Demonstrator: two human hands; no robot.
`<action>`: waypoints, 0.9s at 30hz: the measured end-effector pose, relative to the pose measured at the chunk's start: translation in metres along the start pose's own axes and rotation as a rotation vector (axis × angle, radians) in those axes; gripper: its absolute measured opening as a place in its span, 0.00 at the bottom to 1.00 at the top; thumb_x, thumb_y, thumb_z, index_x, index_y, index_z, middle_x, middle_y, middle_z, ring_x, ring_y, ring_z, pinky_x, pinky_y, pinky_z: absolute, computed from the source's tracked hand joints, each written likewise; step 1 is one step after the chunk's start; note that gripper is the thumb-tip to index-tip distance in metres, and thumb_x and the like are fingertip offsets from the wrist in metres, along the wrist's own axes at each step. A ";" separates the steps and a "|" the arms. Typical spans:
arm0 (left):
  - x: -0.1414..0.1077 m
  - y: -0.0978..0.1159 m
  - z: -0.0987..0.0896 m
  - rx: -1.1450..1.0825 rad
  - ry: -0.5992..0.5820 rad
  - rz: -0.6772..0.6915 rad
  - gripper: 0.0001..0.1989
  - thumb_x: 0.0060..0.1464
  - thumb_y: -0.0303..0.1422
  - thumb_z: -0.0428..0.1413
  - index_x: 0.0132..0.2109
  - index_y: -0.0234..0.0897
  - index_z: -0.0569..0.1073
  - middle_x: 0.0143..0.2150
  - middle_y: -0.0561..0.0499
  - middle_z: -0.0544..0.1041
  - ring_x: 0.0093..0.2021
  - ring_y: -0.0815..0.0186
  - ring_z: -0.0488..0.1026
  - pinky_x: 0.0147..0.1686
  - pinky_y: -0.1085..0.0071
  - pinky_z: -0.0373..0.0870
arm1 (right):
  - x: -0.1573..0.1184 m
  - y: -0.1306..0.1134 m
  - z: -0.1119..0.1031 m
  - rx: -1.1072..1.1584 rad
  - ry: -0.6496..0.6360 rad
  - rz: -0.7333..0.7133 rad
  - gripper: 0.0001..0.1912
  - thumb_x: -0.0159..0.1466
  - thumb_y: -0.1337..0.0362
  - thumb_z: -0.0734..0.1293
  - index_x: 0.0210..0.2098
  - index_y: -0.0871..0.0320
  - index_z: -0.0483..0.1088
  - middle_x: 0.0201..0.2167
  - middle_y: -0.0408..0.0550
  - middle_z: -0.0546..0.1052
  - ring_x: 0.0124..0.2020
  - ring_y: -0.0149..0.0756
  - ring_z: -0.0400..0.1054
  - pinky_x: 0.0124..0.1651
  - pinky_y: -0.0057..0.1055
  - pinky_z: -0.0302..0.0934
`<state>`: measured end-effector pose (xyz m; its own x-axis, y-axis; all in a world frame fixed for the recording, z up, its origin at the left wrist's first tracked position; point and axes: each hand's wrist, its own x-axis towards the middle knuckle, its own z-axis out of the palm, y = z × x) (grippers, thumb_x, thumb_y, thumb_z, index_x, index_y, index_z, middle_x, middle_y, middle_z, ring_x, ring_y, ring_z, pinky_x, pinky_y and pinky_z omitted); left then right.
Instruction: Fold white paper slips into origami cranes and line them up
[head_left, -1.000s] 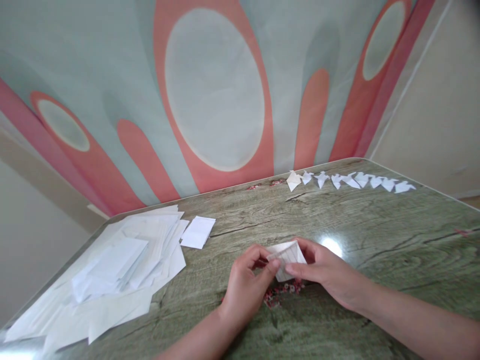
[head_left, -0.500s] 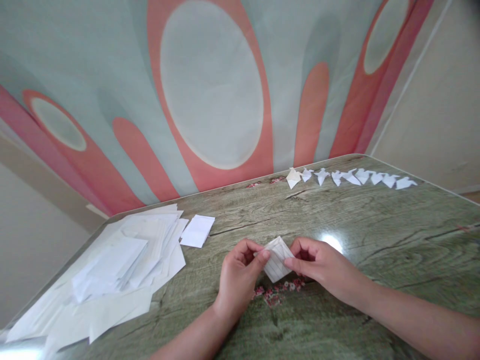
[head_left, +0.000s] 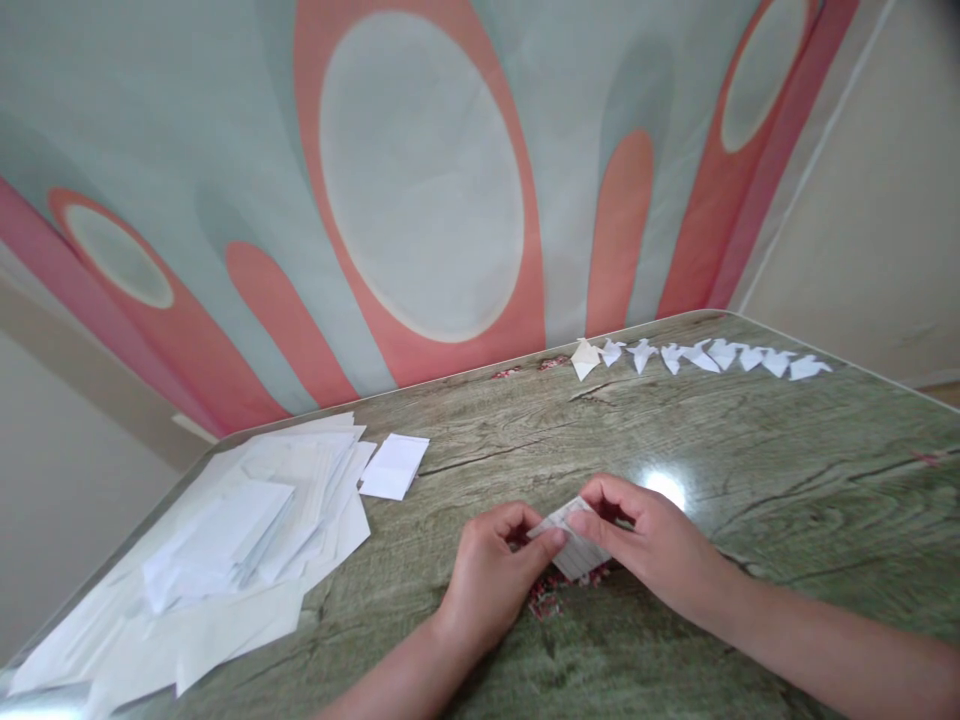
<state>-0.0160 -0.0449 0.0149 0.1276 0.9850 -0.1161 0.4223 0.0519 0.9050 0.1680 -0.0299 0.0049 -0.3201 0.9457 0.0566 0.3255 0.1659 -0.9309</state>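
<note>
A small folded square of lined paper (head_left: 577, 552) is held between my two hands, above the front middle of the table. My left hand (head_left: 495, 570) pinches its left corner between thumb and fingers. On the other side, my right hand (head_left: 637, 530) grips the upper right part, its thumb lying across the top face. The paper is tilted, and the fingers behind it are partly hidden.
A loose pile of white paper sheets (head_left: 330, 540) covers the table's left side, with a folded white paper (head_left: 395, 466) beside it. Several folded paper figures (head_left: 641, 356) stand in a row along the back right of the wood-patterned table (head_left: 480, 440). A painted wall (head_left: 420, 180) rises behind.
The folded paper has moved slightly right and down and turned between my hands. My left hand has shifted right, and my right thumb now lies higher on the paper.
</note>
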 end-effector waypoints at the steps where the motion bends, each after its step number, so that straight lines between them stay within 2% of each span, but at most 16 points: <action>1: -0.001 0.001 0.001 -0.001 0.001 -0.001 0.12 0.51 0.37 0.59 0.26 0.34 0.71 0.22 0.55 0.70 0.24 0.71 0.65 0.24 0.77 0.59 | -0.001 0.000 0.001 -0.038 0.005 -0.022 0.12 0.65 0.57 0.63 0.28 0.56 0.65 0.23 0.38 0.66 0.27 0.31 0.61 0.30 0.27 0.54; 9: -0.004 0.003 0.007 -0.235 -0.128 -0.125 0.16 0.51 0.42 0.60 0.27 0.36 0.67 0.19 0.54 0.72 0.18 0.71 0.65 0.19 0.76 0.60 | -0.001 0.000 -0.002 -0.193 0.047 -0.062 0.18 0.69 0.52 0.56 0.30 0.54 0.66 0.20 0.40 0.68 0.22 0.31 0.62 0.25 0.28 0.52; 12: 0.000 0.001 0.004 -0.236 -0.062 -0.100 0.15 0.52 0.41 0.60 0.28 0.35 0.68 0.20 0.54 0.71 0.19 0.71 0.65 0.21 0.76 0.61 | 0.002 0.001 -0.005 -0.203 0.078 -0.062 0.18 0.69 0.52 0.55 0.29 0.54 0.67 0.19 0.40 0.67 0.21 0.31 0.61 0.25 0.28 0.52; 16: 0.006 -0.004 -0.003 -0.303 0.167 0.028 0.11 0.53 0.36 0.60 0.37 0.37 0.65 0.28 0.57 0.70 0.26 0.72 0.68 0.27 0.76 0.65 | 0.006 0.004 -0.007 -0.178 0.138 -0.040 0.17 0.69 0.52 0.56 0.31 0.54 0.68 0.23 0.40 0.70 0.26 0.33 0.64 0.29 0.29 0.54; 19: 0.007 -0.007 -0.005 -0.302 0.148 0.073 0.12 0.53 0.33 0.60 0.39 0.37 0.64 0.32 0.55 0.70 0.30 0.71 0.69 0.30 0.76 0.66 | 0.006 0.005 -0.007 -0.131 0.143 -0.020 0.17 0.68 0.52 0.57 0.31 0.54 0.68 0.23 0.40 0.70 0.26 0.33 0.64 0.30 0.29 0.55; 22: 0.005 -0.007 -0.003 -0.278 0.115 0.089 0.13 0.51 0.32 0.61 0.42 0.36 0.66 0.34 0.53 0.72 0.33 0.69 0.70 0.34 0.74 0.67 | 0.004 0.004 -0.005 -0.084 0.097 -0.037 0.16 0.68 0.52 0.58 0.32 0.54 0.68 0.25 0.41 0.72 0.27 0.34 0.65 0.31 0.29 0.56; 27: 0.004 -0.006 -0.001 -0.262 0.098 0.019 0.11 0.49 0.33 0.62 0.39 0.35 0.70 0.29 0.54 0.73 0.28 0.70 0.68 0.29 0.76 0.64 | 0.002 0.005 -0.001 -0.026 -0.004 -0.069 0.14 0.68 0.52 0.58 0.37 0.53 0.70 0.29 0.42 0.75 0.31 0.36 0.68 0.33 0.30 0.59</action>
<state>-0.0193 -0.0410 0.0091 0.0405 0.9968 -0.0695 0.1729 0.0616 0.9830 0.1700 -0.0273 0.0011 -0.3462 0.9306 0.1186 0.3253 0.2377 -0.9152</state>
